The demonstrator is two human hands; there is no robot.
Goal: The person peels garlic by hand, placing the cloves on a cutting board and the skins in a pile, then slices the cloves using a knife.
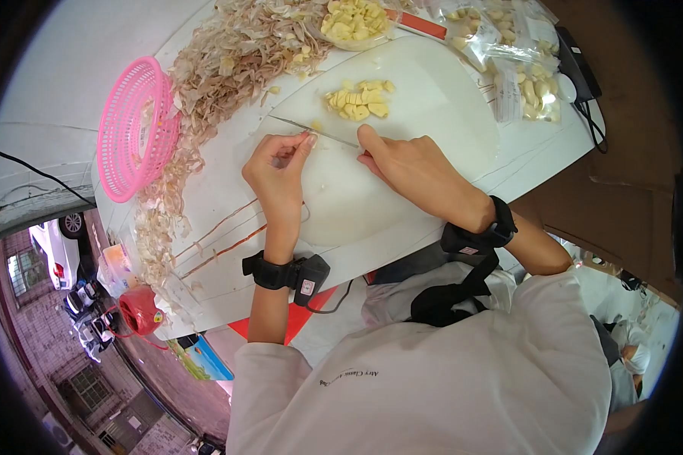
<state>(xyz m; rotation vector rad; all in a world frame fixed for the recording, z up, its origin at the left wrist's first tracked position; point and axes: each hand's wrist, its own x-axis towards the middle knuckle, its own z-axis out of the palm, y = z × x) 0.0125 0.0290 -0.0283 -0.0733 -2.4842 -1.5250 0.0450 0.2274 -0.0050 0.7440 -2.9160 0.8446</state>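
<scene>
My right hand [413,163] is closed round the handle of a knife [334,138], its thin blade pointing left above the white cutting board [432,83]. Close to the blade, my left hand [279,163] pinches a small garlic clove between thumb and fingertips; the fingers hide most of it. A pale yellow garlic piece [316,125] shows just beyond the blade. Farther up the board lies a small pile of cut garlic [360,100]. Both wrists wear black straps with small boxes.
Garlic peels [231,64] heap at the back left, beside a pink basket [133,129]. A clear bowl of peeled garlic [354,23] stands at the back. Bags of garlic [535,95] lie at the right, near a black device [577,64] with a cable.
</scene>
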